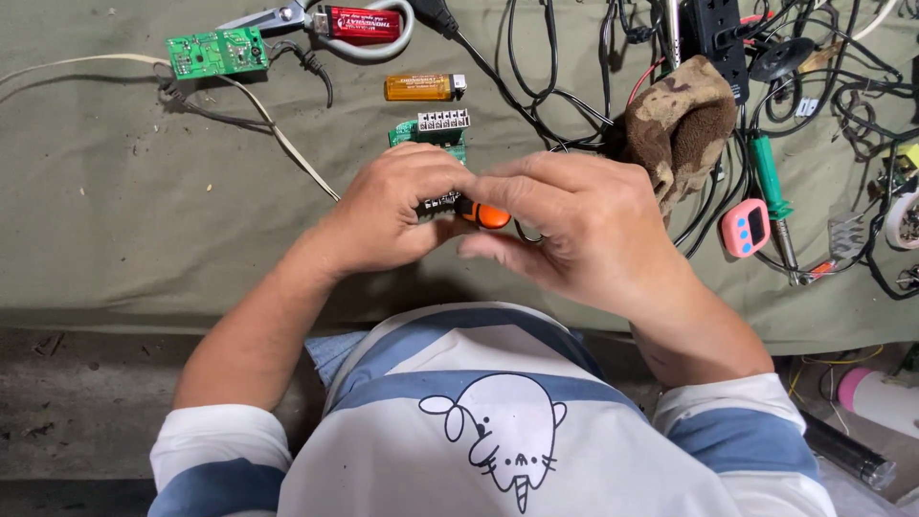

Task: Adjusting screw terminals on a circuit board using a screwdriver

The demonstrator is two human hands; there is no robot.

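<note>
Nearest me, the left hand (397,206) and right hand (565,225) met just above the cloth-covered bench (144,211). The left was clamped round a green circuit board (431,134); the right pinched a small orange-handled tool (493,216) against it. To my eye the work wanted a firm brace on the board and a light, steady touch at the tip. The board was green, with a pale connector block along its far edge, half hidden under the fingers. An orange lighter (424,87) lay just beyond.
</note>
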